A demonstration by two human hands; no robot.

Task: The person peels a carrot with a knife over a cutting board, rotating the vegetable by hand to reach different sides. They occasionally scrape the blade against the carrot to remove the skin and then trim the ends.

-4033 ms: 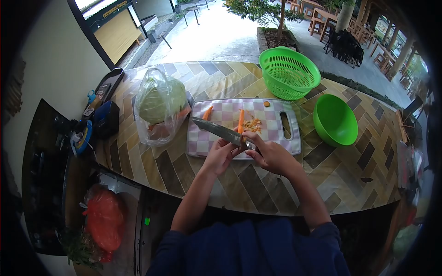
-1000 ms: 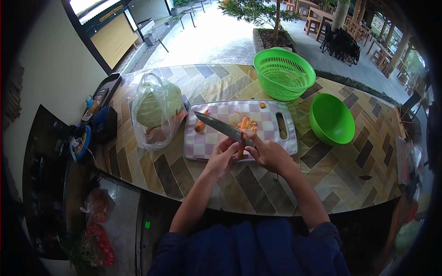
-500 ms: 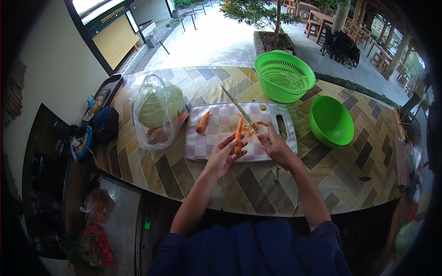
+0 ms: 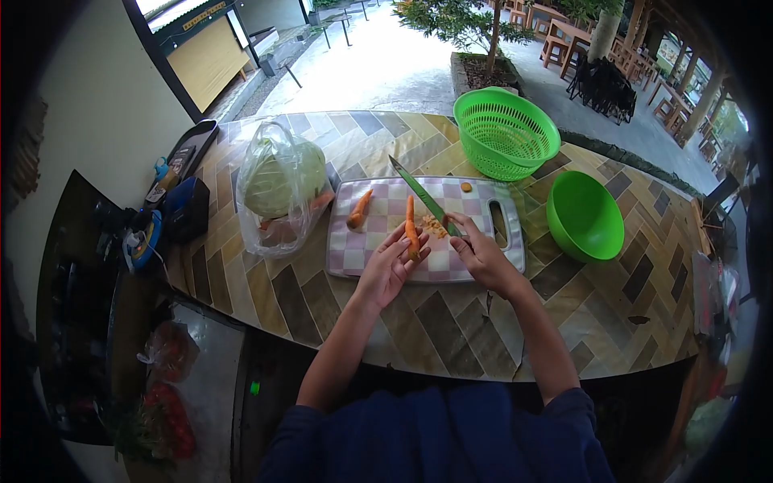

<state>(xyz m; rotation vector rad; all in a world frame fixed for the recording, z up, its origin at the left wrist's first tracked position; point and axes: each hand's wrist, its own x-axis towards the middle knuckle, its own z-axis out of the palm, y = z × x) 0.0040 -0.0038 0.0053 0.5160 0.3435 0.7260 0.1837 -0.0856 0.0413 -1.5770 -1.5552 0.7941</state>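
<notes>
Above the near part of a pink-and-white checked cutting board, my left hand holds a slim orange carrot upright by its thicker lower end. My right hand is closed round the handle of a long knife, whose blade slants up to the left, just beside the carrot, with a greenish sheen. Orange peelings lie on the board under the blade. A second carrot rests at the board's left, and a small carrot slice sits near the far right corner.
Left of the board stands a clear plastic bag with a cabbage and carrots. A green colander is behind the board to the right, and a green bowl at the right. Black trays sit at the table's left end.
The knife blade has turned, showing its flat side with a green sheen. My left fingers have loosened and the carrot has tilted slightly. The view has shifted a little.
</notes>
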